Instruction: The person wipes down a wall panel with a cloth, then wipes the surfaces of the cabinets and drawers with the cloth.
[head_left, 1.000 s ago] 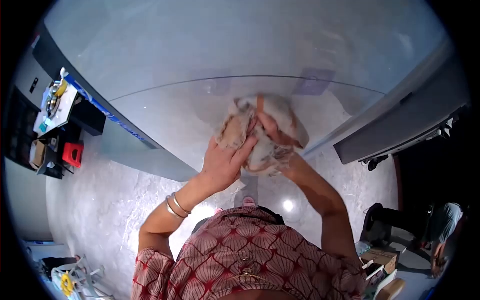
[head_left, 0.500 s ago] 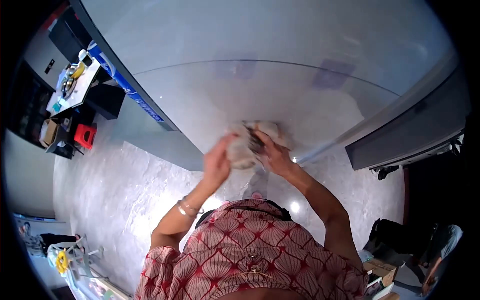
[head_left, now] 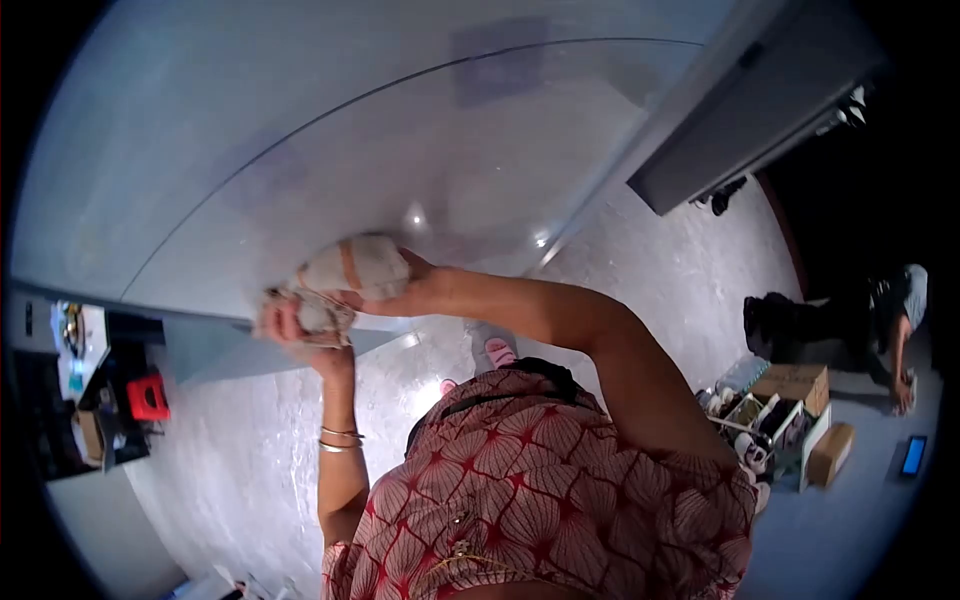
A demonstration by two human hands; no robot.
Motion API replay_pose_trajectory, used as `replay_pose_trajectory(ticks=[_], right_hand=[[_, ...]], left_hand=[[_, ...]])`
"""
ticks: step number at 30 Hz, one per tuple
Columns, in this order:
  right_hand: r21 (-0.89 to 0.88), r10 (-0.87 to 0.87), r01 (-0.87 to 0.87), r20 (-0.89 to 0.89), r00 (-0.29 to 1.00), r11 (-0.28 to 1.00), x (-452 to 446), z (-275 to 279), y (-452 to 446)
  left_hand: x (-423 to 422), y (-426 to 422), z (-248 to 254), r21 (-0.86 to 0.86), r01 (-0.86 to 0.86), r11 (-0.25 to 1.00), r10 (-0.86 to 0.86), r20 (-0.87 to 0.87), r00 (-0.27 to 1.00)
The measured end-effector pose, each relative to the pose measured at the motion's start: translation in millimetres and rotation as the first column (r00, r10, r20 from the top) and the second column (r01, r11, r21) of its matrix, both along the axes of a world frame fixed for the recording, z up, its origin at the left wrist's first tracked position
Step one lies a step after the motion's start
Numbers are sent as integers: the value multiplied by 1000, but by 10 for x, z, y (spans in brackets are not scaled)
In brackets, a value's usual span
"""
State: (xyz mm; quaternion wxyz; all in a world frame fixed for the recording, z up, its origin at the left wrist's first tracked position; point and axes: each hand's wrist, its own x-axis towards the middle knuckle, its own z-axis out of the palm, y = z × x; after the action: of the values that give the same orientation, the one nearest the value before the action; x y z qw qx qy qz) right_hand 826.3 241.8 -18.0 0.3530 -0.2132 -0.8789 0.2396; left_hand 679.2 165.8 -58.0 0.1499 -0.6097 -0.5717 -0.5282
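A crumpled pale cloth [head_left: 365,268] with brown stripes is bunched between my two hands, against or just over the smooth grey panel [head_left: 380,160]. My left hand [head_left: 300,325], with two bangles at the wrist, grips the lower left part of the cloth, its fingers curled into it. My right hand [head_left: 405,285] reaches across from the right and holds the cloth's right side; the cloth hides part of its fingers.
At the left stand a cluttered table [head_left: 95,340] and a red stool [head_left: 148,397]. A dark grey unit [head_left: 720,110] is at the upper right. Lower right are cardboard boxes [head_left: 790,385], a crate of items [head_left: 770,425], a lit phone [head_left: 912,456] and another person [head_left: 895,320].
My hands and the cloth have moved left in view, and my right arm now stretches across. The view has turned, bringing the boxes and the phone further into sight.
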Motion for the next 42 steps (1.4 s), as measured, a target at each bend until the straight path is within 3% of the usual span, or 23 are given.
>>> replay_pose_trajectory(ticks=[3,4,8,9,11,12,13,14,16,17,19,23,25,26,28,31,32,33,34,36,38,40,42], right_hand=[[-211,29,-9,94,995,978,557,-228,42],[-279,44,-9,119,992,960,741,-293,32],[-353,-154,164,57,986,921,1404,-704,24],[328,-327,213,345,880,920,1572,-1000,84],[857,-629,-27,399,667,515,1893,-1088,113],[629,-598,287,360,717,722,2023,-1074,57],[461,-585,412,335,739,786,2136,-1013,45],[277,-586,520,284,759,808,2251,-953,33],[-80,-673,738,356,649,670,2443,-562,19],[-66,-678,738,347,648,671,2537,-406,65],[405,-764,732,-115,635,547,2678,-84,195],[470,-712,730,-261,652,496,2783,697,285],[630,-843,741,-249,476,233,2708,1123,338],[309,-612,747,-434,661,588,2799,1168,571],[412,-591,739,-445,673,532,2803,1557,638],[103,-298,454,-624,722,885,2703,2309,569],[419,-508,705,-493,706,573,2740,2505,546],[685,-708,715,-434,557,142,2760,2668,548],[636,-630,744,-498,596,202,2754,2868,586],[617,-576,774,-584,572,143,2709,3276,627],[791,-725,564,-531,438,-238,2786,3739,790],[728,-679,654,-586,442,-204,2476,4238,435],[659,-628,734,-642,439,-161,2354,4490,480]], left_hand=[[428,24,-332,-228,99,968,-97,21,995],[602,66,-394,-194,164,967,-157,52,986],[1069,213,-484,-337,343,877,-364,2,932],[1189,268,-457,-379,387,841,-424,-16,905],[1455,439,-416,-324,481,815,-532,-89,842],[1575,535,-332,-382,516,767,-591,-104,800],[1711,619,-222,-443,542,714,-645,-115,755],[1838,689,-111,-432,542,720,-644,-128,754],[2108,796,172,-395,546,739,-659,-253,709],[2238,851,328,-380,547,745,-654,-261,710],[2445,949,680,-291,635,716,-698,-258,668],[2740,1091,1390,-96,668,738,-652,-357,669],[2800,1132,1819,-40,623,781,-581,-411,702],[2824,1153,2006,-15,616,787,-562,-428,708],[2865,1214,2373,52,680,731,-611,-393,687],[2867,1344,2922,248,657,712,-482,-507,714],[2852,1358,3097,272,650,710,-462,-517,721],[2832,1374,3302,342,617,709,-387,-542,746],[2813,1398,3500,406,586,701,-315,-560,766],[2742,1470,3914,535,507,676,-162,-563,810],[2556,1479,4386,579,402,710,-15,-558,830],[2355,1454,4861,771,217,598,315,-475,822],[2184,1261,5096,726,183,663,332,-505,797]])
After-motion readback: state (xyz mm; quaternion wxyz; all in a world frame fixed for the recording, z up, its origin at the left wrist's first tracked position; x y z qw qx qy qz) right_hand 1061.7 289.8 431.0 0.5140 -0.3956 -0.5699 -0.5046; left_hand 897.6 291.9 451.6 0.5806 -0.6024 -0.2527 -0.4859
